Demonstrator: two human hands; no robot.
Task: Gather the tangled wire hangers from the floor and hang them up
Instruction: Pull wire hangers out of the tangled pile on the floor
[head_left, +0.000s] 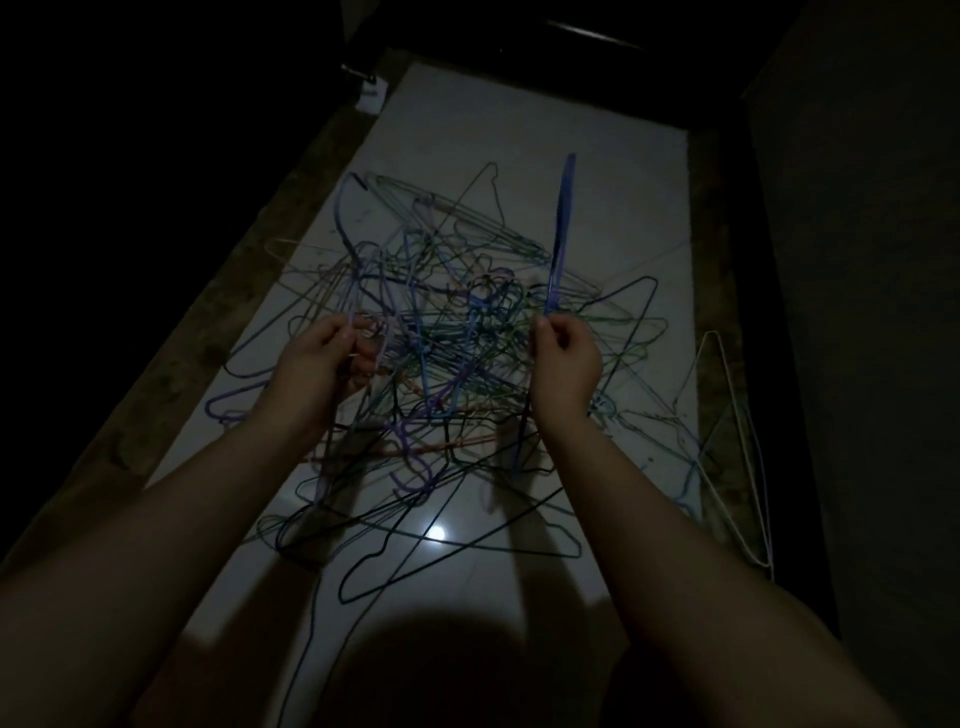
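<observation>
Untangling time: pinching a lilac wire hanger (347, 270) in the left hand (332, 358) at nine o'clock of the tangled heap (457, 332) on the floor, gripping a blue hanger (565, 208) in the right hand (563, 358) at three, pointing both toward twelve, next probably lifting gently to unhook snagged neighbours.

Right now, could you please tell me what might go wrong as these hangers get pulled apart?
The blue hanger pinched by the right hand seems to run down into the pile; lifting it may drag others along. The left hand grips a lilac hanger that looks woven in too, so pulling both could tighten the tangle.
</observation>
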